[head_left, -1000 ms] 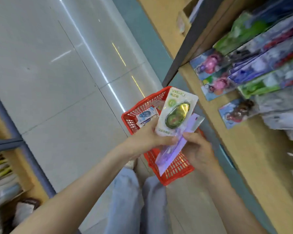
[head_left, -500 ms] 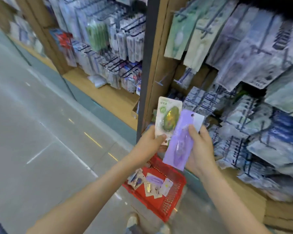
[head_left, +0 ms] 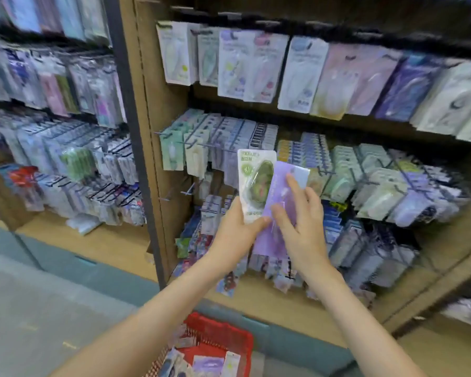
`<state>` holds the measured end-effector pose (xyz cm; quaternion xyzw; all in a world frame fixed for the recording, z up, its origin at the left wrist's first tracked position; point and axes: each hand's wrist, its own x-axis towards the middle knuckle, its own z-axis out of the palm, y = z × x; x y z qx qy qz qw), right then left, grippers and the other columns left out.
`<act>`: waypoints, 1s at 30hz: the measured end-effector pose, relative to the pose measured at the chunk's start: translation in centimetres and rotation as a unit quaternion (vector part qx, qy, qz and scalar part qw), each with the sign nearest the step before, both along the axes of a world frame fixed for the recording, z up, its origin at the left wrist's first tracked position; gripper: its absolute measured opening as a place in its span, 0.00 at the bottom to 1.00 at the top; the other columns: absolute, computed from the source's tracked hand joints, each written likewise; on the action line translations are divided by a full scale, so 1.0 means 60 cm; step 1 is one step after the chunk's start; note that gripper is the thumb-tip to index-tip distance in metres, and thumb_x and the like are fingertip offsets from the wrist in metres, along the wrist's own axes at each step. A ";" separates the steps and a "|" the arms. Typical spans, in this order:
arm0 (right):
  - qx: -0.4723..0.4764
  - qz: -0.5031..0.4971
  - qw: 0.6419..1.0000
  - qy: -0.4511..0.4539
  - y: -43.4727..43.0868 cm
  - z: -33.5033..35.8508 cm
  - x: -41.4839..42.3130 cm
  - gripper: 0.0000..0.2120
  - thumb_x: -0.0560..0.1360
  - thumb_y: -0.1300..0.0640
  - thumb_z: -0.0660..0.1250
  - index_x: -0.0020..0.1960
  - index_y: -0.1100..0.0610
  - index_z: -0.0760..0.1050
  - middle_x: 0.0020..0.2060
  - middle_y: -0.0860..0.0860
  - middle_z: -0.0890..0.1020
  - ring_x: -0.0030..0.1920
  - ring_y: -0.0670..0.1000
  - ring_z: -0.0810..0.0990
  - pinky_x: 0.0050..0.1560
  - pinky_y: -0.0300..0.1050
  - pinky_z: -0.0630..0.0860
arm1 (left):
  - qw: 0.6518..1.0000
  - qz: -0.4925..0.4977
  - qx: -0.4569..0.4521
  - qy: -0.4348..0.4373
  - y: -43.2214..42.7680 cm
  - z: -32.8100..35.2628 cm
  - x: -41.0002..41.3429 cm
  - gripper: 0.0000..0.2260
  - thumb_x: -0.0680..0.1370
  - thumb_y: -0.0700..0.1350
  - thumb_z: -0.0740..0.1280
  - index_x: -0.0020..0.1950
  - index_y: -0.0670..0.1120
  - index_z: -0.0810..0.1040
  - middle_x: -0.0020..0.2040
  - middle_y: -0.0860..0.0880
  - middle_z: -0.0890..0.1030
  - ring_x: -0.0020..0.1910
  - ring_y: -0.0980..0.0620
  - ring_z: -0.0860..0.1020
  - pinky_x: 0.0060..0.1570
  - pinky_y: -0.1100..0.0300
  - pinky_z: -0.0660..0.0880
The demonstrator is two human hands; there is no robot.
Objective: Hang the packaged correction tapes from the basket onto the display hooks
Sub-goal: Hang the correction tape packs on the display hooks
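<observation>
Centre of the head view: the left hand (head_left: 235,236) grips the lower edge of a green correction tape pack (head_left: 252,180), thumb curled over its front, holding it upright before the display hooks (head_left: 162,134). Overlapping it on the right, a purple correction tape pack (head_left: 279,186) lies under the right hand (head_left: 303,235), whose thumb and forefinger stretch along its face; whether the other fingers clasp it cannot be told. At bottom centre, a red basket (head_left: 225,334) on the floor contains further packs. Hanging packs (head_left: 302,74) fill the upper frame.
</observation>
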<state>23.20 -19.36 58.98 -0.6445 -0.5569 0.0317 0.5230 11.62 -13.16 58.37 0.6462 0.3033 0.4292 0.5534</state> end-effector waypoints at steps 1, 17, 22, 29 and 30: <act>-0.015 -0.010 1.000 -0.022 -0.027 0.015 0.022 0.28 0.78 0.46 0.63 0.75 0.43 0.57 0.58 0.43 0.65 0.57 0.38 0.63 0.54 0.23 0.59 | 1.000 -0.011 0.011 0.002 -0.021 0.014 0.023 0.18 0.76 0.38 0.71 0.63 0.48 0.74 0.56 0.53 0.82 0.54 0.62 0.79 0.54 0.61 0.76; 0.072 -0.134 0.982 -0.116 -0.274 0.279 0.320 0.35 0.79 0.58 0.62 0.74 0.37 0.45 0.51 0.47 0.66 0.41 0.37 0.69 0.43 0.25 0.65 | 0.980 -0.169 0.070 -0.081 -0.195 0.266 0.310 0.12 0.82 0.35 0.60 0.56 0.53 0.71 0.52 0.53 0.80 0.36 0.59 0.83 0.38 0.66 0.79; 0.086 -0.206 0.965 -0.138 -0.277 0.379 0.427 0.34 0.79 0.57 0.62 0.78 0.40 0.49 0.56 0.49 0.66 0.44 0.42 0.69 0.41 0.34 0.63 | 0.975 -0.179 0.095 -0.093 -0.158 0.339 0.377 0.10 0.82 0.36 0.60 0.56 0.51 0.71 0.56 0.49 0.80 0.38 0.55 0.84 0.39 0.64 0.80; 0.101 -0.287 0.937 -0.170 -0.246 0.497 0.561 0.33 0.79 0.57 0.61 0.79 0.43 0.51 0.55 0.49 0.64 0.50 0.48 0.66 0.46 0.38 0.60 | 0.967 -0.178 0.128 -0.128 -0.086 0.419 0.468 0.13 0.82 0.37 0.61 0.65 0.46 0.70 0.58 0.45 0.80 0.36 0.54 0.84 0.37 0.64 0.80; 0.106 -0.292 0.936 -0.166 -0.242 0.509 0.573 0.33 0.79 0.58 0.61 0.79 0.43 0.51 0.55 0.48 0.64 0.50 0.48 0.66 0.46 0.38 0.60 | 0.965 -0.179 0.137 -0.132 -0.077 0.428 0.478 0.13 0.82 0.37 0.61 0.66 0.45 0.71 0.58 0.44 0.80 0.37 0.54 0.84 0.36 0.65 0.79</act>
